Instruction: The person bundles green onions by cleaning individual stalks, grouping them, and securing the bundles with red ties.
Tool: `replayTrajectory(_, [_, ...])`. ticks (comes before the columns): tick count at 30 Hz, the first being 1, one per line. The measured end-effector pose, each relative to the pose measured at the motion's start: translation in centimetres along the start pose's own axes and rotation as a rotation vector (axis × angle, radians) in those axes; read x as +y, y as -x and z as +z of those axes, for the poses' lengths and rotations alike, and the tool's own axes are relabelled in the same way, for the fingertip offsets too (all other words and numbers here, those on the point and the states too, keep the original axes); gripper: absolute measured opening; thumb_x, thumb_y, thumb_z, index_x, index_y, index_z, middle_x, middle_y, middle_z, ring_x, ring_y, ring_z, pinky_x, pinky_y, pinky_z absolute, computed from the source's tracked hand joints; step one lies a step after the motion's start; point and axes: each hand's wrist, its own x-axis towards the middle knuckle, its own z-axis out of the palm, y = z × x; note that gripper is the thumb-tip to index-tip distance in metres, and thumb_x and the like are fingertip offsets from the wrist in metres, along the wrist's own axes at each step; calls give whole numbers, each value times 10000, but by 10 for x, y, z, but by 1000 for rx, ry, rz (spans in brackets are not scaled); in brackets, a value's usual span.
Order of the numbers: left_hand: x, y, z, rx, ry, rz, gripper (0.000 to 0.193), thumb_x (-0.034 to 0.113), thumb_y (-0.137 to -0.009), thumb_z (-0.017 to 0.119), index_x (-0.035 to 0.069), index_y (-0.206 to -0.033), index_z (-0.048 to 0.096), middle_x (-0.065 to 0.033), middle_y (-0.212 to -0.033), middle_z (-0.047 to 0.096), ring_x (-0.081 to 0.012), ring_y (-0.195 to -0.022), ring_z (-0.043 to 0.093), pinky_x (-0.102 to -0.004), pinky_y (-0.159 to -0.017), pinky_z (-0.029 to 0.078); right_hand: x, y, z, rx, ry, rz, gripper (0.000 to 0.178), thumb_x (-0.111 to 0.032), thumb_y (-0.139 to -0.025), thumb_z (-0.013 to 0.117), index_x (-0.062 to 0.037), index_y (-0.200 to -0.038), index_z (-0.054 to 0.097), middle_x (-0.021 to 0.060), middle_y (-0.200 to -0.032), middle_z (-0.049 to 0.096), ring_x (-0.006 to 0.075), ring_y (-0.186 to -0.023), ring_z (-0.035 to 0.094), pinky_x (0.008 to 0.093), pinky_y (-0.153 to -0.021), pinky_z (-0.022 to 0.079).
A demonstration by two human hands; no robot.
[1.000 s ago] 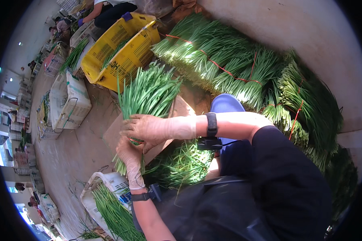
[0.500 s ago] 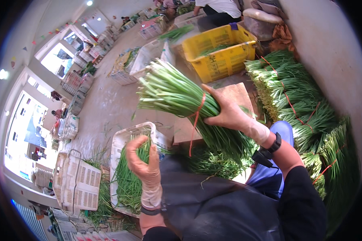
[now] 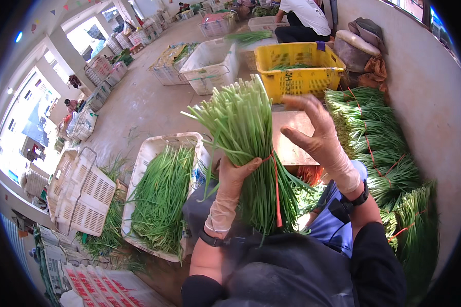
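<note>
A thick bundle of green chives [image 3: 243,120] stands nearly upright before me, pale cut ends up and leaves hanging down. My left hand [image 3: 231,187], in a thin glove, is wrapped round it near the middle. A red tie [image 3: 276,197] circles the bundle just by my left thumb, its loose tail dangling over the leaves. To the right of the bundle, my right hand [image 3: 322,138] is raised with nothing in it, fingers apart and slightly curled. Left of my left forearm, a white crate [image 3: 202,153] holds loose chives [image 3: 161,192].
Tied chive bundles [image 3: 371,138] are stacked along the right wall. Ahead are a yellow crate [image 3: 305,84], a white crate [image 3: 207,82] and a board [image 3: 294,128]. A person in a white shirt [image 3: 307,18] crouches beyond. An upturned crate [image 3: 82,192] leans at left.
The bundle has turned from slanting to nearly upright. My left hand has come over from the crate and gripped it; my right hand has let go and lifted away. The view has shifted.
</note>
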Motion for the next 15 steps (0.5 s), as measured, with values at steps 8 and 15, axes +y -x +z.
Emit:
replayTrajectory(8, [-2,4,27,-3,93,78,583,-9,-705,836,-11,-1196,523,-73,-1069,654,-149,-948,646,-276,-853,537,-27,-45,41,-64,423,-455,387,-237,-733,767,-119,-1077,635,70,-1182,572,291,-1216,485,475,-1062,347])
replayTrajectory(15, [-40,10,8,89,-82,178,645,29,-703,855,-7,-1216,465,-68,-1089,634,-162,-948,628,-291,-877,510,-26,-84,14,255,-119,-202,75,-45,-785,701,-38,-802,628,74,-778,643,224,-728,628,334,-716,499])
